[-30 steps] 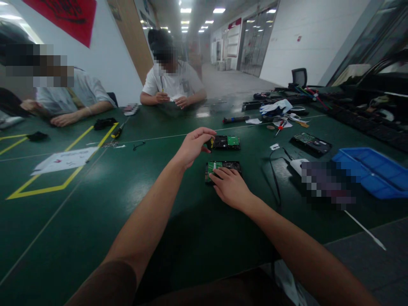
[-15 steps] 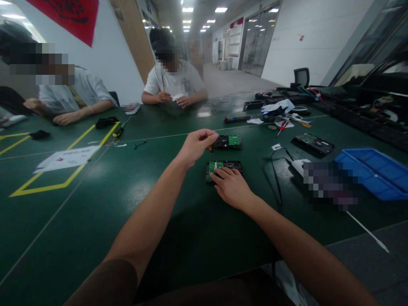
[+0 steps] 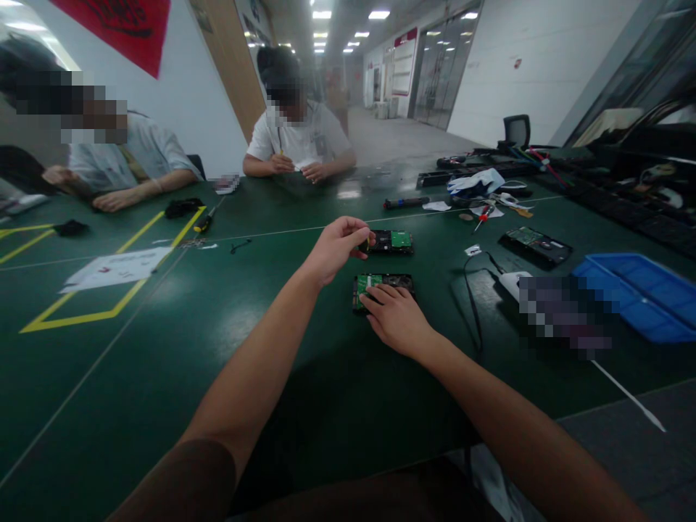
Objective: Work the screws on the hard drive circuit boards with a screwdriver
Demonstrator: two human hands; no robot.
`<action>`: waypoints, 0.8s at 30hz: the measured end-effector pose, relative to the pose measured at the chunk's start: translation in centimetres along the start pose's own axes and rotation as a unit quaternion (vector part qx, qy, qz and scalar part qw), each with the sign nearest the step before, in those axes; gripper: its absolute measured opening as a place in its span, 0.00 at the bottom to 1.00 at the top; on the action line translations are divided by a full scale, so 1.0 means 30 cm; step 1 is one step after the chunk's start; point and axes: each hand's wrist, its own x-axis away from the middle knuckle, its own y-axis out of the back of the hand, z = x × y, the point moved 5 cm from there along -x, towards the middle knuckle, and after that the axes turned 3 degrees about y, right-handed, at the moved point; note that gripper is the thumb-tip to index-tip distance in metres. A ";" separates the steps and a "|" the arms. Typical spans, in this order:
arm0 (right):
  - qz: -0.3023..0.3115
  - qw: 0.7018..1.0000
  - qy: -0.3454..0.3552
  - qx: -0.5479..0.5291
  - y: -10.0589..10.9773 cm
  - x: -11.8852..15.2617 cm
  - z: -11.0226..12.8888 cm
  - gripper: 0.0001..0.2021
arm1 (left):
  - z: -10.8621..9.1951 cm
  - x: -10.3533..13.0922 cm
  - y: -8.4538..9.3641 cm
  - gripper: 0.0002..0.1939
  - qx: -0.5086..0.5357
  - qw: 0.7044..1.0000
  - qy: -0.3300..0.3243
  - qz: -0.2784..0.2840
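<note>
My left hand is raised in a pinch at the left end of the farther hard drive. Something small and partly yellowish shows at its fingertips, too small to name. My right hand lies on the nearer hard drive, its fingers spread over the green circuit board and the dark casing. Both drives rest on the green table, one behind the other, and the right fingers cover part of the nearer one.
To the right are another drive, a blue tray, a red screwdriver, gloves and a black strap. A paper sheet lies left. Two people sit across the table.
My left hand has turned slightly, and its curled fingers show a little more. My right hand stays on the nearer drive. The whole view has shifted very slightly.
</note>
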 end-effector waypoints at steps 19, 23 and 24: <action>0.007 1.000 -0.005 -0.006 0.004 0.002 0.000 0.21 | -0.026 0.011 -0.001 0.06 -0.045 0.999 -0.001 -0.002; 0.009 1.000 -0.005 -0.006 0.008 0.001 0.000 0.21 | -0.014 0.002 -0.003 0.05 -0.021 1.000 0.000 0.001; 0.009 1.000 -0.005 -0.005 0.008 0.000 0.000 0.21 | -0.009 -0.003 0.001 0.06 -0.016 1.000 -0.004 -0.003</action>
